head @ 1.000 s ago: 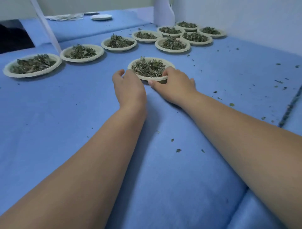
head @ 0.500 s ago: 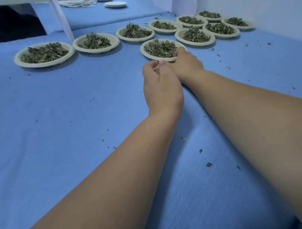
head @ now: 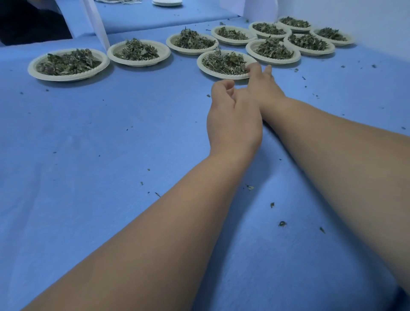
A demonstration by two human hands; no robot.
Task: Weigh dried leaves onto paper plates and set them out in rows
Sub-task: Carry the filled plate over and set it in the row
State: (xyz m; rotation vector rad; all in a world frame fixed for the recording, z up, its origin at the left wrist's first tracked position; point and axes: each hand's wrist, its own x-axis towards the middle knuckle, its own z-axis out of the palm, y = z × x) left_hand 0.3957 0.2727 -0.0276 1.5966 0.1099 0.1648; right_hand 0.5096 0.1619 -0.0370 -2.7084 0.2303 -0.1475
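Note:
The nearest paper plate point(head: 214, 74) holds a heap of dried leaves point(head: 224, 62) and lies on the blue cloth, left of a second-row plate point(head: 273, 59). My right hand point(head: 265, 87) reaches to its right rim, and the straight fingertips touch the rim. My left hand point(head: 233, 117) hovers just short of the plate, fingers loosely curled, holding nothing. Behind runs a back row of several filled plates, from the far-left plate point(head: 66, 76) to the far-right corner plate point(head: 295, 28).
A slanted white post point(head: 97, 26) stands behind the back row. An empty white plate point(head: 167, 3) lies at the far edge. A pale wall point(head: 377, 26) closes off the right side. Leaf crumbs point(head: 282, 223) dot the cloth point(head: 88, 177).
The plate slid away from me into line with the second row. My left hand let go of its rim and drew back. My right hand's fingers straightened against the rim.

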